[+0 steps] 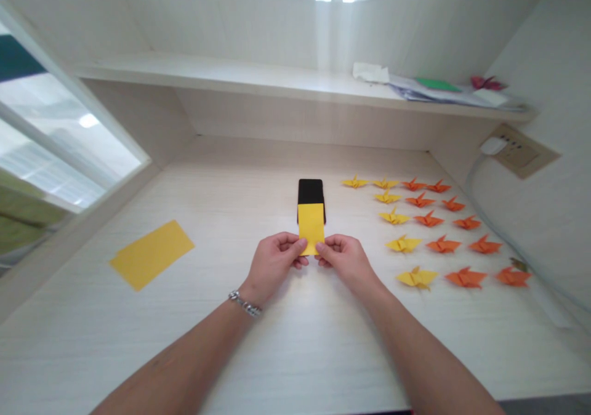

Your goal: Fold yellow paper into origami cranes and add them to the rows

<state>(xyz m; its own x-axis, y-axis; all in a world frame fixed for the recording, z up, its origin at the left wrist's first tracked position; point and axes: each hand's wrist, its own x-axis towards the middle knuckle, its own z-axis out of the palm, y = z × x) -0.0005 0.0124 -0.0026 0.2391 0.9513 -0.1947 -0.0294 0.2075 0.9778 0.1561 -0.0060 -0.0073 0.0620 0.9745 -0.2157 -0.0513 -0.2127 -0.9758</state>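
Note:
A small yellow sheet of paper [311,224] is held between my two hands, its near corners pinched under the thumbs. My left hand [277,256] grips the left corner, and a chain bracelet circles that wrist. At the right corner, my right hand [344,256] has thumb and fingers closed on the same sheet. Behind the paper lies a black phone [311,191], partly covered by it in this view. Off to the left, yellow paper sheets [152,255] rest slightly fanned on the desk.
Rows of folded yellow cranes [404,244] and orange cranes [443,244] stand on the right of the white desk [221,353]. A cable [498,230] runs along the right wall from a plug [493,146]. Papers [438,93] lie on the shelf above.

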